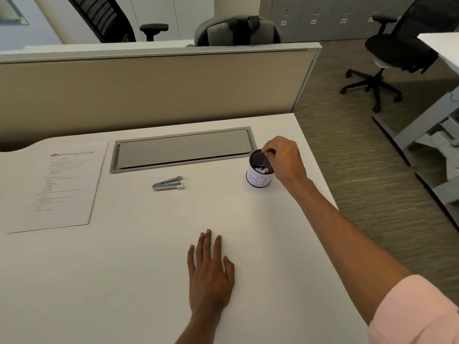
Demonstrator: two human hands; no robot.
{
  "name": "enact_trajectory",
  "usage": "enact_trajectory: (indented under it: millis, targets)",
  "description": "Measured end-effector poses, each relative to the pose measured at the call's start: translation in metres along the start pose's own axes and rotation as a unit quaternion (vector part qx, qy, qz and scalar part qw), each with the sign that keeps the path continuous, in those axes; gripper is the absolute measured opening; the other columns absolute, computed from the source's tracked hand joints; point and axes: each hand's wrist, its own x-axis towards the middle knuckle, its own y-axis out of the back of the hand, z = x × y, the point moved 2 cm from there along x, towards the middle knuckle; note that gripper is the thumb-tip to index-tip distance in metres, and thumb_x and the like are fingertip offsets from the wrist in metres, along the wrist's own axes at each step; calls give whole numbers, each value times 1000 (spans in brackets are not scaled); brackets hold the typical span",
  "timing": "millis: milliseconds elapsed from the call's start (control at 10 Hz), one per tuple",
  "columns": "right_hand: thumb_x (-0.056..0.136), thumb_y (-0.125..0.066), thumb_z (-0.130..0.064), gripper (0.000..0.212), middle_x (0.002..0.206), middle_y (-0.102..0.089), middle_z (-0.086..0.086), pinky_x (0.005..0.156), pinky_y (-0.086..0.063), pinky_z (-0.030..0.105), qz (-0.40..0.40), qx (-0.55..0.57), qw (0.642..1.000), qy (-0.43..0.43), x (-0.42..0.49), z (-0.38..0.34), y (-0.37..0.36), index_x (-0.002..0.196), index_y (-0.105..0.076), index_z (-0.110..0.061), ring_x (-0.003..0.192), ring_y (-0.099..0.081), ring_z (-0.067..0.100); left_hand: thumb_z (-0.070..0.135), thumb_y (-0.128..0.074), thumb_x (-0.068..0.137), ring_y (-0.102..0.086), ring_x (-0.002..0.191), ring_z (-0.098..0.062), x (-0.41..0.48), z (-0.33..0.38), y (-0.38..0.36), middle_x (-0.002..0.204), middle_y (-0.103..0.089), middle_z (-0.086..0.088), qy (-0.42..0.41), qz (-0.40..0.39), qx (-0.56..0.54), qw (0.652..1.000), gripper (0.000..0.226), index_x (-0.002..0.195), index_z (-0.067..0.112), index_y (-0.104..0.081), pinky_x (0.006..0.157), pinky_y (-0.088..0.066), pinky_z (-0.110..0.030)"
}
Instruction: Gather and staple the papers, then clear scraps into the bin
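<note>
Desk (pixel 139 269), white, bearing all task items. Papers (pixel 58 187) lie at far left, well apart from both hands; stapler (pixel 168 183) rests between papers and bin. Bin (pixel 259 171), a small mesh cup with a handwritten label, stands upright at right, white scraps (pixel 261 169) inside. Left hand (pixel 211 274) lies flat, fingers spread, palm on the desk. Right hand (pixel 283 158) hovers over the bin's rim, fingertips pinched together; whether they hold anything cannot be told.
</note>
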Motion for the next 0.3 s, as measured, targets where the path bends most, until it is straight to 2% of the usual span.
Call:
enact_trajectory:
  millis: [100, 200, 300]
  targets:
    - [93, -60, 4, 22, 100, -79, 17, 84, -60, 40, 17, -14, 1000, -14, -8, -2, 4, 101, -80, -2, 92, -73, 33, 32, -46, 101, -30, 162, -22, -2, 0, 1, 173, -36, -8, -5, 8, -8, 1000, 58, 157, 16, -50, 132, -14, -47]
    - [93, -60, 2, 21, 98, -77, 16, 81, -59, 41, 46, -17, 999, -15, -21, -3, 9, 100, -79, -3, 89, -72, 31, 31, -45, 102, -30, 162, -23, -3, 0, 4, 172, -37, -9, -11, 23, -19, 999, 57, 156, 15, -51, 133, -14, -48]
    - [94, -60, 1, 18, 97, -74, 15, 78, -57, 36, 93, -9, 995, -13, -47, -9, 12, 101, -77, -1, 88, -69, 29, 32, -41, 103, -27, 163, -24, -2, 0, 4, 173, -34, -10, -12, 38, -37, 999, 57, 157, 15, -49, 133, -14, -49]
